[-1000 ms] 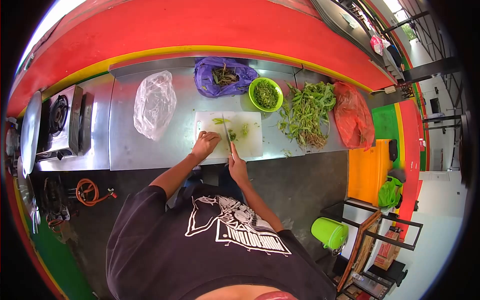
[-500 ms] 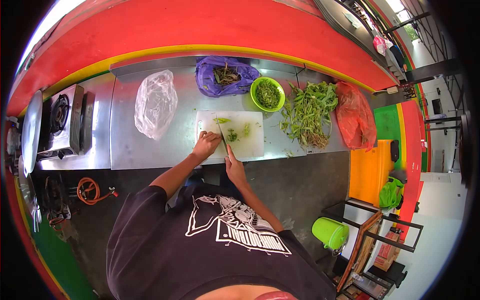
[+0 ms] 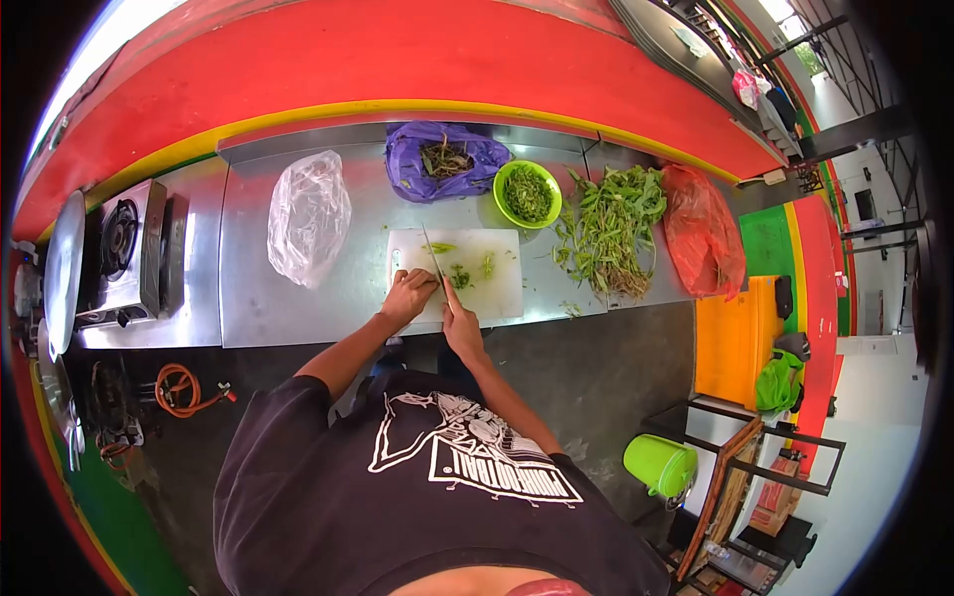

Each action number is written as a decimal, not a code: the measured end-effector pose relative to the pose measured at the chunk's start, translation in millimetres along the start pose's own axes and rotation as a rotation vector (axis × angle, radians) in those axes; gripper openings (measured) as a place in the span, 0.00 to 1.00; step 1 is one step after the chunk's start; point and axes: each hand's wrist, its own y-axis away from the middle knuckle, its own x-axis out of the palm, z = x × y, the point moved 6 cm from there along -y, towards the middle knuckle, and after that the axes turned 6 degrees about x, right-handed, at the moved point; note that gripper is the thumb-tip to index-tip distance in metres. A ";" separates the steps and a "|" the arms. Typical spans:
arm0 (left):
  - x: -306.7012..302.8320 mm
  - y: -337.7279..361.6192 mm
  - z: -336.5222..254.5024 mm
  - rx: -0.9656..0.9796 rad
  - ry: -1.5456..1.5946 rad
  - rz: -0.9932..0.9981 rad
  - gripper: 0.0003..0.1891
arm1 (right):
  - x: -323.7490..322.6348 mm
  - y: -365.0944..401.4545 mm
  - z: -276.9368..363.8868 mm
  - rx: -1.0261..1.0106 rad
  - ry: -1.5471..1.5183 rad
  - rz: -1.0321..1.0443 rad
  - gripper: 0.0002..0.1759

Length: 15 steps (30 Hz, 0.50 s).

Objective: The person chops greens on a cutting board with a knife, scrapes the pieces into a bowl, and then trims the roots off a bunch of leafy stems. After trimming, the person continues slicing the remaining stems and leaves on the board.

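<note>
On the white cutting board lie cut green leaves, a paler pile of bits and a longer green piece. My right hand grips a kitchen knife by its handle, the blade pointing away from me across the board. Just left of the blade, my left hand rests at the board's near left part with fingers bent and closed. Whatever those fingers pinch is hidden. Behind the board stands a lime green bowl of chopped greens.
Leafy stems with roots are heaped at the right, beside a red plastic bag. A purple bag of stems stands behind the board. A clear plastic bag and a gas stove are to the left.
The camera view has tilted slightly, so the counter sits a little lower in the picture. Both hands stay at the board, the knife in nearly the same place.
</note>
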 end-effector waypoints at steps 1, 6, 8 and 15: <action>-1.3 0.9 -0.2 -0.009 0.001 -0.003 0.08 | -2.3 5.6 -0.5 0.008 -0.047 0.009 0.37; -0.8 1.4 3.1 0.013 0.017 -0.019 0.10 | -5.1 21.9 -1.7 0.047 -0.055 0.027 0.36; -1.6 1.2 2.4 0.030 0.010 -0.020 0.11 | -2.8 23.1 -5.0 0.088 -0.070 0.048 0.36; 0.7 3.5 -0.4 0.045 -0.032 -0.021 0.11 | 5.3 2.0 -2.0 0.025 0.047 0.003 0.36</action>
